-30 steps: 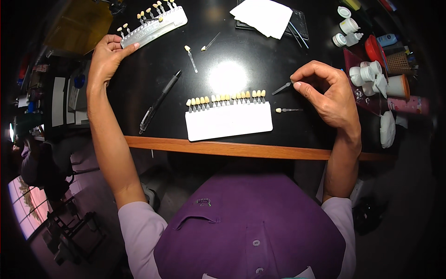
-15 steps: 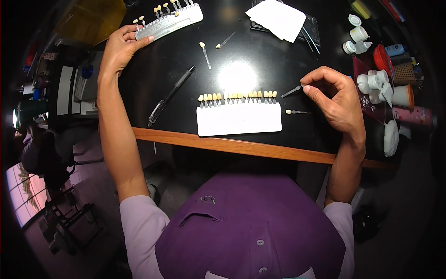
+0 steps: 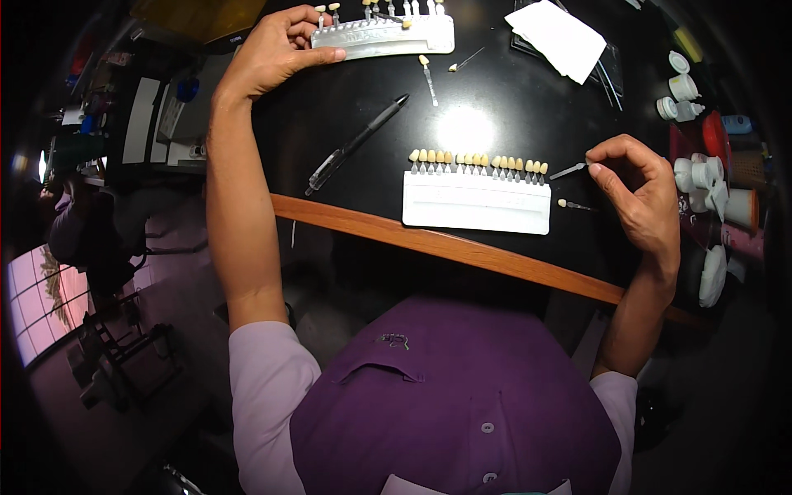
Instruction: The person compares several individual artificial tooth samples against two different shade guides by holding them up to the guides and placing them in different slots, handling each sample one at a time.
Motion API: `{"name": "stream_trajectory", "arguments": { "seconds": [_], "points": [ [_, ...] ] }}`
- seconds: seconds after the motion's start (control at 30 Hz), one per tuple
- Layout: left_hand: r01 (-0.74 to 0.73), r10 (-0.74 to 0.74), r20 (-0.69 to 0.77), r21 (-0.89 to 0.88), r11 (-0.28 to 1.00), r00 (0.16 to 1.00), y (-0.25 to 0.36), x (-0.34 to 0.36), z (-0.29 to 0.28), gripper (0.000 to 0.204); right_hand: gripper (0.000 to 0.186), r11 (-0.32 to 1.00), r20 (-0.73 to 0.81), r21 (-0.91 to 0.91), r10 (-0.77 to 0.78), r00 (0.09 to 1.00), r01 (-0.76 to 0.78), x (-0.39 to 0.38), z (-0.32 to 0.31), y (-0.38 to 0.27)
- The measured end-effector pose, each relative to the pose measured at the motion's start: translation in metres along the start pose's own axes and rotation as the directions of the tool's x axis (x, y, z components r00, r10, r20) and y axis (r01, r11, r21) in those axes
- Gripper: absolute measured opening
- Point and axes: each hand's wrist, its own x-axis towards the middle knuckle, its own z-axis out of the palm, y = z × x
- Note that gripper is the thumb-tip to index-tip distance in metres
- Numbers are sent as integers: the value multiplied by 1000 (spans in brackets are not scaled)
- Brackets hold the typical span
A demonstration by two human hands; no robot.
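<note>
My left hand (image 3: 276, 58) grips the left end of a pale dental shade guide holder (image 3: 388, 37) at the far side of the table; several tooth-tipped tabs stand in its slots, with gaps between them. In my right hand (image 3: 639, 198), thumb and forefinger pinch a single shade tab (image 3: 568, 171); its grey stem points left and my fingertips hide its other end. Between my arms a second, white shade guide (image 3: 476, 202) lies with a row of tooth tabs along its far edge. A loose tab (image 3: 563, 203) lies just right of it.
Two more loose tabs, one upright in view (image 3: 425, 62) and one slanted (image 3: 453, 68), lie beyond the white guide. A black pen (image 3: 356, 147) rests left. White sheets (image 3: 557, 37) lie far right, with small white jars (image 3: 682, 87) beyond. A wooden edge (image 3: 429, 242) borders the table.
The whole view has shifted and turned slightly, so table things appear farther right. Both hands keep their grips on the holder and the tab.
</note>
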Motion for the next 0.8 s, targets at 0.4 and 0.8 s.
{"name": "stream_trajectory", "arguments": {
  "seconds": [0.4,0.8],
  "points": [
    [-40,33,87,78,996,996,7,-4,4,40,8,1000,0,-5,26,1000,-26,3,5,7],
    [-97,94,43,54,994,995,-1,0,6,49,7,1000,-2,-17,-13,1000,13,1,2,7]
  ]
}}
